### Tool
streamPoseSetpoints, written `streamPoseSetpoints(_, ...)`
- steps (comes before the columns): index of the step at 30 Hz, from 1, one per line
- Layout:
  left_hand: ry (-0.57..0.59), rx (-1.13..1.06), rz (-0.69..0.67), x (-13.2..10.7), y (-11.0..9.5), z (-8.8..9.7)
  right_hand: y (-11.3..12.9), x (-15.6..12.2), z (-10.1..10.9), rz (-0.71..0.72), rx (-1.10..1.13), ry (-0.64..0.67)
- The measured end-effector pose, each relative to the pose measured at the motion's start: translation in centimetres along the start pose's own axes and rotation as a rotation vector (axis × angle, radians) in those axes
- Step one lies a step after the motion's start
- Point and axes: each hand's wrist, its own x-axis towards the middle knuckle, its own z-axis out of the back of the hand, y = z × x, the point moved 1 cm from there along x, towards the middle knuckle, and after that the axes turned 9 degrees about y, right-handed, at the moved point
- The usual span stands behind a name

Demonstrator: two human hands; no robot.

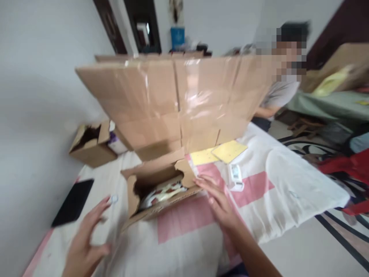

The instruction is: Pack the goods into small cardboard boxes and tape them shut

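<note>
A small open cardboard box lies on a white and pink bed sheet, with a printed packet inside it. My right hand lies flat and open, its fingertips touching the box's right flap. Hovering open to the left of the box is my left hand, fingers spread, not touching it. Behind the small box stands a big stack of flattened, taped cardboard.
A black phone lies at the left by the wall. Another open carton sits at the back left. Yellow sheets and a small white device lie right of the box. Another person sits behind the cardboard.
</note>
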Motion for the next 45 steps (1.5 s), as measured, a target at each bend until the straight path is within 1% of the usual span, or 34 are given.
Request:
streamPoseSetpoints(1, 0.039, 0.026, -0.133, -0.7, -0.9, -0.7, 0.2, 0.6, 0.0, 0.018, -0.012, 0.041)
streamPoseSetpoints(2, 0.11, 0.057, -0.206, -0.9, -1.8, -1.6, 0.3, 1.1, -0.1, 0.038, -0.022, 0.054)
streamPoseSetpoints(3, 0.102, 0.068, -0.26, -0.7, -2.8, -2.4, 0.3, 1.4, -0.4, 0.052, -0.028, 0.043)
streamPoseSetpoints(4, 0.076, 0.054, -0.276, -0.2, -3.7, -3.2, 0.4, 1.6, -0.8, 0.061, -0.03, 0.02)
streamPoseSetpoints(5, 0.044, 0.032, -0.252, 0.4, -4.5, -4.0, 0.4, 1.8, -1.3, 0.057, -0.029, -0.014)
streamPoseSetpoints(6, -0.013, -0.005, -0.198, 0.9, -5.3, -4.6, 0.3, 1.9, -1.8, 0.034, -0.024, -0.061)
streamPoseSetpoints(8, -0.13, -0.145, -0.019, 1.6, -6.3, -5.7, 0.4, 2.4, -2.6, -0.065, -0.007, -0.189)
streamPoseSetpoints(10, -0.187, -0.339, 0.153, 2.2, -6.4, -6.5, 0.5, 3.3, -3.2, -0.176, 0.02, -0.292)
streamPoseSetpoints(11, -0.181, -0.432, 0.205, 2.5, -6.2, -6.8, 0.6, 3.8, -3.3, -0.21, 0.04, -0.306)
streamPoseSetpoints(12, -0.159, -0.503, 0.226, 2.9, -5.8, -6.9, 0.7, 4.3, -3.3, -0.225, 0.061, -0.292)
streamPoseSetpoints(13, -0.13, -0.544, 0.223, 3.5, -5.4, -6.9, 0.7, 4.7, -3.3, -0.229, 0.082, -0.261)
streamPoseSetpoints(15, -0.085, -0.554, 0.179, 4.6, -4.7, -6.2, 0.7, 5.3, -3.2, -0.23, 0.133, -0.214)
streamPoseSetpoints(16, -0.06, -0.514, 0.154, 5.2, -4.6, -5.6, 0.6, 5.4, -3.1, -0.231, 0.159, -0.206)
streamPoseSetpoints(18, 0.041, -0.333, 0.08, 6.1, -5.1, -4.2, 0.4, 5.3, -3.0, -0.235, 0.209, -0.208)
streamPoseSetpoints(20, 0.149, -0.033, -0.014, 6.4, -6.6, -3.1, 0.1, 5.0, -3.1, -0.234, 0.244, -0.207)
streamPoseSetpoints(21, 0.183, 0.132, -0.054, 6.3, -7.7, -2.8, 0.0, 4.9, -3.2, -0.229, 0.254, -0.203)
streamPoseSetpoints(22, 0.202, 0.284, -0.082, 6.2, -8.7, -2.7, -0.1, 4.8, -3.3, -0.224, 0.261, -0.198)
streamPoseSetpoints(24, 0.196, 0.525, -0.109, 5.7, -10.8, -3.2, -0.3, 4.6, -3.4, -0.21, 0.274, -0.197)
streamPoseSetpoints(26, 0.196, 0.672, -0.118, 5.4, -12.2, -4.2, -0.4, 4.5, -3.6, -0.197, 0.287, -0.201)
streamPoseSetpoints(28, 0.198, 0.743, -0.107, 5.4, -12.9, -5.1, -0.4, 4.5, -3.6, -0.191, 0.289, -0.203)
streamPoseSetpoints(30, 0.203, 0.772, -0.083, 5.5, -13.0, -5.5, -0.4, 4.6, -3.6, -0.181, 0.277, -0.202)
streamPoseSetpoints(37, 0.247, 0.792, -0.027, 5.9, -12.9, -5.5, -0.2, 4.8, -3.4, -0.111, 0.237, -0.21)
streamPoseSetpoints(45, 0.275, 0.733, 0.013, 5.8, -12.8, -5.6, -0.2, 4.4, -3.5, -0.097, 0.22, -0.218)
